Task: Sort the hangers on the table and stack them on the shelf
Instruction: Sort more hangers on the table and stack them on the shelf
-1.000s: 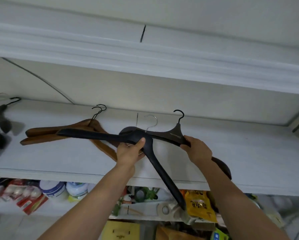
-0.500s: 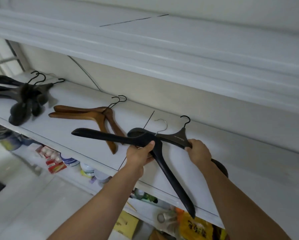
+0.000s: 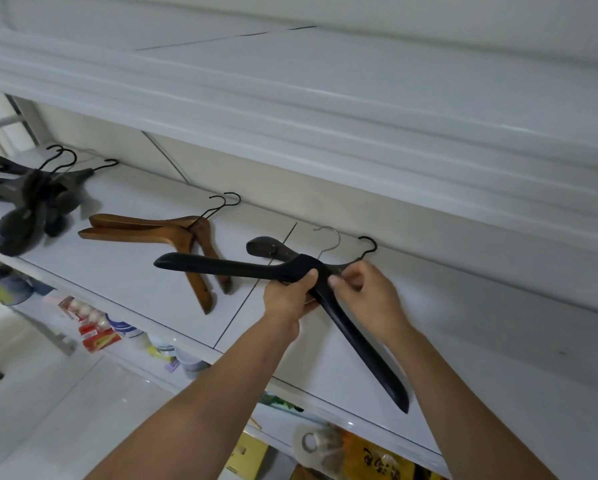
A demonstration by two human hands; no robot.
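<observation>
While both hands (image 3: 328,292) grip the black hanger (image 3: 242,268), brown hangers (image 3: 173,233) just beside, dark pile (image 3: 31,199) farther left.

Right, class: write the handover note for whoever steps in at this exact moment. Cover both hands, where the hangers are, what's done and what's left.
Left hand: gripping the neck of a black hanger above the shelf.
Right hand: pinching the same neck from the other side.
Another dark hanger lies under it, forming the third group.
Done: dark pile far left, brown wooden pair beside it.
Left: lay this one flat on its group. The table is out of view, so the remaining count is unknown.
</observation>
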